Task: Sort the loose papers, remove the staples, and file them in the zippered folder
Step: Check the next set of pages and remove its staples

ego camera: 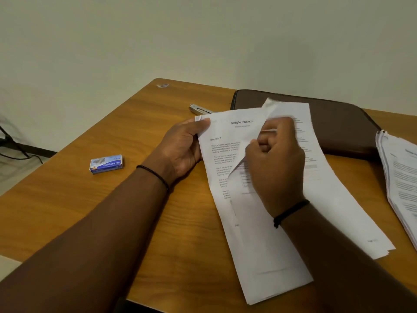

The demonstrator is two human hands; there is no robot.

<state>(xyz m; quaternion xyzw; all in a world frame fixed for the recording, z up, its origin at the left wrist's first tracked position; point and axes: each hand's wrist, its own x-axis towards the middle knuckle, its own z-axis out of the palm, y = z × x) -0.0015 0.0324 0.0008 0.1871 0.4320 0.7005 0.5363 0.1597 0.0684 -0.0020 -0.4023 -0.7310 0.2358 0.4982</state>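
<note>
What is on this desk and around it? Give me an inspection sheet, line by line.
Surface: wooden table.
Job's things: document in both hands; paper stack at right; brown folder behind, flat.
Clutter: staple box; metal tool, partly hidden; small scrap at far corner.
Hands: left hand pinches the document's top corner; right hand grips a lifted page.
Cables: dark cable on the floor, left.
Surroundings: plain wall.

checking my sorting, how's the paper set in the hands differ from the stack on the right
The paper set in the hands is thin, with its top sheet peeled back; the stack on the right is thicker and lies flat. The left hand pinches the set's top left corner and the right hand grips the peeled sheet; nothing touches the stack. Both are white printed pages on the table.
</note>
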